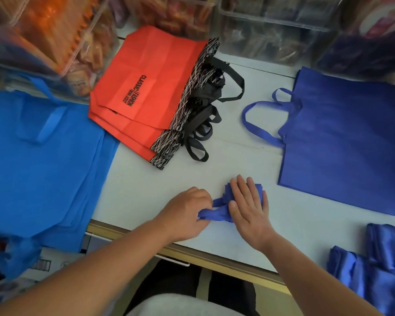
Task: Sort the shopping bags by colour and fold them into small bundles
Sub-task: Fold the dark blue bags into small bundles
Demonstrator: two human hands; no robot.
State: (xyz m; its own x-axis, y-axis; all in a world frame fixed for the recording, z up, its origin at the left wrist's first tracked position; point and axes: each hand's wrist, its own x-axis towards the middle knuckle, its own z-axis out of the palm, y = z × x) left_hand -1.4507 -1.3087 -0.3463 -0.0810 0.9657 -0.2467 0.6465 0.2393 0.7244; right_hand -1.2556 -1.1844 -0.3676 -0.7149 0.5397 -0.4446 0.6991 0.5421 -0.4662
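A dark blue bag rolled into a small bundle (217, 210) lies near the front of the white table (237, 144). My right hand (249, 206) presses flat on top of it with straight fingers. My left hand (185, 213) pinches the bundle's handle strap at its left end. Flat dark blue bags (344, 142) lie at the right. A stack of light blue bags (39, 160) covers the left. Red bags with black handles (151, 94) are stacked at the back centre. Folded dark blue bundles (379, 265) sit at the front right.
Clear plastic bins (271, 26) full of packaged goods line the back edge of the table. A wooden trim (192, 252) runs along the table's front edge. A printed cardboard box (43, 265) sits below the table at the left.
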